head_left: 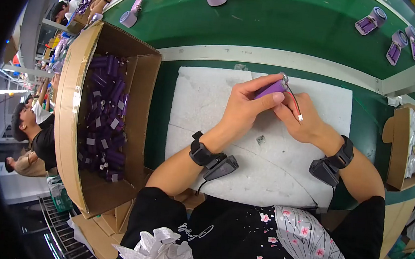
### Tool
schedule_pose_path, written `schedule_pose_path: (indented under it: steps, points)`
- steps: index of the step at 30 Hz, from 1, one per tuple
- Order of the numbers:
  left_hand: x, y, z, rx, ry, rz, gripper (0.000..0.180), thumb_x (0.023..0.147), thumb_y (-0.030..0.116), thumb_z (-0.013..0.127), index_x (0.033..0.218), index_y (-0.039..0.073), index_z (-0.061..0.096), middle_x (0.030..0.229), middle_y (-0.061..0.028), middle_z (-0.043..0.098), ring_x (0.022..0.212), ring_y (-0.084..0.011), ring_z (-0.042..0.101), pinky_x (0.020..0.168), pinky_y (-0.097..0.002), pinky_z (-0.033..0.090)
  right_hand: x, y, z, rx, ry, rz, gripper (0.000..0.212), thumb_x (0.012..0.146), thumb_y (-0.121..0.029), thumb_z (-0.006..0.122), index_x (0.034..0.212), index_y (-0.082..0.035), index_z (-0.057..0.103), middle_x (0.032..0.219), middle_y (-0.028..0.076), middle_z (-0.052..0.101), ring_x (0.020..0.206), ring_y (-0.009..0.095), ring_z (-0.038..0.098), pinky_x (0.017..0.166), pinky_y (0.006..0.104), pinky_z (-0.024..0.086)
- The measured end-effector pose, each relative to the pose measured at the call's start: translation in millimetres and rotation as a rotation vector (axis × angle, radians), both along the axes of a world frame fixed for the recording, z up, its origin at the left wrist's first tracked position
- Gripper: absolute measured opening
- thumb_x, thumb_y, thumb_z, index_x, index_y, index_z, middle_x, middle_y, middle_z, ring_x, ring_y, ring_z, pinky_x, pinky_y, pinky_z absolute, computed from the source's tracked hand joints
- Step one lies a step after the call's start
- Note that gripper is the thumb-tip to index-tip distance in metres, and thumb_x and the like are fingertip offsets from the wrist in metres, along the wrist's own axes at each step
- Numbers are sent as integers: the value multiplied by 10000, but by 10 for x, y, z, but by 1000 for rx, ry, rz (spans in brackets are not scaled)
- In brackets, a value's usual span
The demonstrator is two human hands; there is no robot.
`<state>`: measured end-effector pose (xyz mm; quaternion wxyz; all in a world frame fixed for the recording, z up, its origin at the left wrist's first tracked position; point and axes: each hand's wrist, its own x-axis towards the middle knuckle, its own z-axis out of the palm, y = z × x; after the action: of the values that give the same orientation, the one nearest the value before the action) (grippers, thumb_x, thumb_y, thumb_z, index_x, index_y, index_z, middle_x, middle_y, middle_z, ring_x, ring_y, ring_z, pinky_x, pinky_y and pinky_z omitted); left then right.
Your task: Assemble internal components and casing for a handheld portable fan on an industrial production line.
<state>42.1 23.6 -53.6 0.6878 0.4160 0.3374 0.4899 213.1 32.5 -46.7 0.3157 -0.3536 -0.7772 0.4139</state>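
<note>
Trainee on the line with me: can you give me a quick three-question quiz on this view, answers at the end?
1. Short answer: What is held between the thumb and fingers of the left grip?

2. True or false: The open cardboard box with a pile of purple pieces in it stands to the left of the white sheet.

3. Multiple choice: What colour is the small connector at the end of the thin wires?
A. Green
B. White
C. Yellow

Key:
1. A purple cylinder.
2. True.
3. B.
</note>
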Motion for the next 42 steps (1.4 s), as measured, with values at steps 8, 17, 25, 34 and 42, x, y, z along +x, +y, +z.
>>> schedule_pose_path:
  steps: [8, 17, 25, 34, 42]
  points:
    - [-52, -105, -18, -4, 8, 5, 371, 846, 92, 702, 1197, -5, 632, 1091, -64, 629, 951, -126, 580, 858, -265, 471, -33, -131, 11, -57, -42, 34, 256, 952, -248, 465, 893, -23, 571, 723, 190, 597, 655, 411, 560, 582, 459, 428]
    - [-60, -163, 48, -38, -16, -24, 356, 847, 67, 690, 1185, -28, 630, 1059, -73, 599, 880, -145, 591, 736, -263, 514, -23, -166, -89, -20, 19, 87, 246, 943, -226, 470, 872, -10, 563, 711, 192, 588, 641, 413, 545, 572, 464, 417]
    - [-47, -139, -40, 33, 18, -44, 354, 848, 65, 689, 1178, -46, 626, 1121, -99, 574, 749, -182, 637, 661, -274, 534, -1, -151, -84, -87, 28, 67, 257, 918, -204, 477, 795, 1, 569, 704, 201, 595, 643, 405, 558, 581, 453, 430]
    - [-52, -140, -45, 33, 31, -74, 347, 857, 66, 682, 1183, -40, 625, 1158, -107, 559, 720, -191, 647, 651, -277, 534, 16, -138, -132, -162, -17, 56, 227, 873, -151, 460, 742, 2, 563, 650, 177, 591, 611, 384, 558, 583, 438, 444]
    - [-49, -141, 12, -25, -21, -90, 342, 869, 83, 677, 1188, -31, 626, 1119, -103, 567, 715, -198, 647, 643, -284, 532, 19, -121, -128, -244, 47, 83, 282, 869, -165, 434, 756, 49, 578, 654, 113, 592, 593, 173, 564, 575, 306, 472]
